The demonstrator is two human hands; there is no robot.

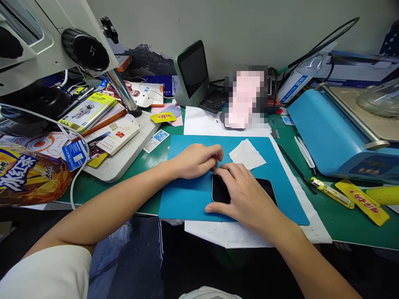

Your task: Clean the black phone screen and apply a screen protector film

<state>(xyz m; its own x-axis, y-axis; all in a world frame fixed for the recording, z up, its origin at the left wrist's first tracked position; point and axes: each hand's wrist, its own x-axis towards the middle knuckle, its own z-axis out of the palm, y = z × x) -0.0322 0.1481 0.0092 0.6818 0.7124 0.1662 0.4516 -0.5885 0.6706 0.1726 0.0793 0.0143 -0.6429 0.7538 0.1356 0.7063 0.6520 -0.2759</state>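
Note:
A black smartphone (267, 187) lies flat on a blue mat (187, 203), its long side running left to right. My right hand (240, 187) rests over its middle, with thumb and fingers gripping it across both long edges. My left hand (199, 161) is closed by the phone's upper left corner. Its fingertips are pinched together there, and whatever they hold, if anything, is hidden. Just beyond the phone sits a crumpled white wipe (247, 154).
At left, a microscope (84, 50) overhangs boxes beside a tea bottle (34, 174). A display device (193, 74) stands at the back. Rightward are a blue machine (324, 137), a black stick (296, 168), a yellow cutter (332, 192) and a yellow packet (363, 201).

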